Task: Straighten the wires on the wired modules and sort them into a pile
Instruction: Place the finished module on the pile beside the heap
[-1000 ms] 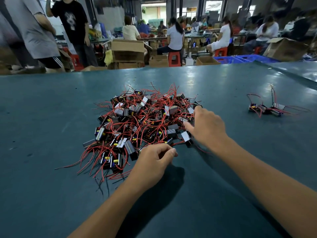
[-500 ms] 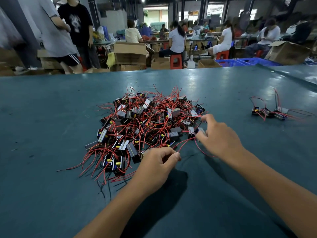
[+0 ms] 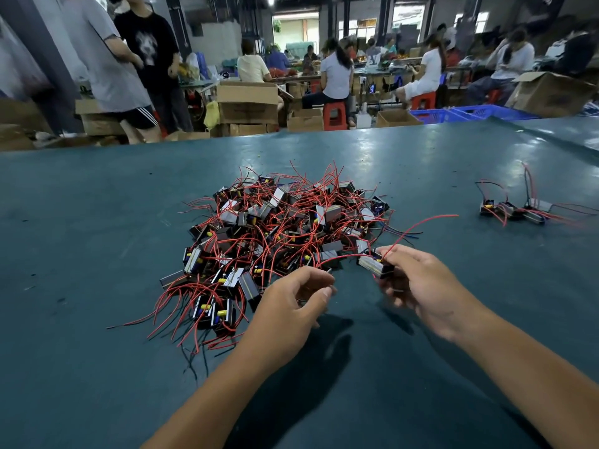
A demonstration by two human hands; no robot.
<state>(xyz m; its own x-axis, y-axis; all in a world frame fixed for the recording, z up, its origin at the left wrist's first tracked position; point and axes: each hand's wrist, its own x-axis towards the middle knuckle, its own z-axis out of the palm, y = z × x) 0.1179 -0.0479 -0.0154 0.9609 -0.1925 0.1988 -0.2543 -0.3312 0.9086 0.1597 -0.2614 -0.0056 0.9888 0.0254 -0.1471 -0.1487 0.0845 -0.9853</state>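
- A large tangled heap of small black wired modules (image 3: 275,234) lay near the middle of the dark teal bench (image 3: 81,254); too many to count, their thin red and black wires sticking out on all sides.
- A small sorted pile of the same modules (image 3: 515,210) sat well apart from the heap, toward the right edge of the bench; about three or four could be made out, side by side in a row that ran roughly along the bench's width, with some wires standing up and others trailing right.
- The right hand (image 3: 424,283) was held above the bench just in front of the heap's near right side, its grip curled round one black module with a shiny grey side (image 3: 376,265). The module's long axis ran from upper left to lower right.
- One long red wire (image 3: 418,226) rose from that module and arched away to the right.
- The left hand (image 3: 288,306) hovered at the heap's near edge, fingers curled with thumb close to fingertips; whether they pinched a wire end could not be told.
- Cardboard boxes (image 3: 248,103), blue crates (image 3: 470,113) and several people (image 3: 337,72) lay beyond the far edge.
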